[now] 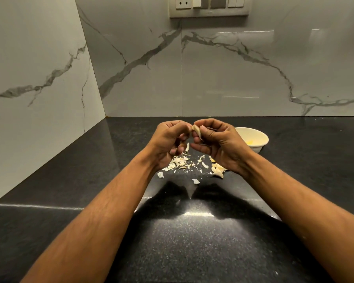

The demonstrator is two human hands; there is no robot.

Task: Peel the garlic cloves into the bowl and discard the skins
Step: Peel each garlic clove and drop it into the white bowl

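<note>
Centrally, a pale, curved garlic clove [197,130] with papery skin sits raised above a black speckled stone bench [172,231], whose polished surface gives back bright glare. Thin, curled, off-white skins [179,163] lie scattered on the bench below the hands, and a small heap of unpeeled cloves [217,169] rests just beside them to the right. A round, cream, smooth-walled bowl [253,139] stands on the bench to the right, partly hidden behind the right hand; something yellowish lies at its bottom, too small to tell apart. Behind rises a glossy grey marble wall [233,78] with dark veins, carrying a switch plate [208,7] at the top.

Both forearms reach forward from the lower corners and meet near the middle. The left hand [170,141] is curled, its thumb and fingertips pinching at the clove's left end. The right hand [217,142] is curled too, its thumb and fingers gripping the clove from the right. The two hands are close together, joined at the clove, held above the skins and clear of the bench.
</note>
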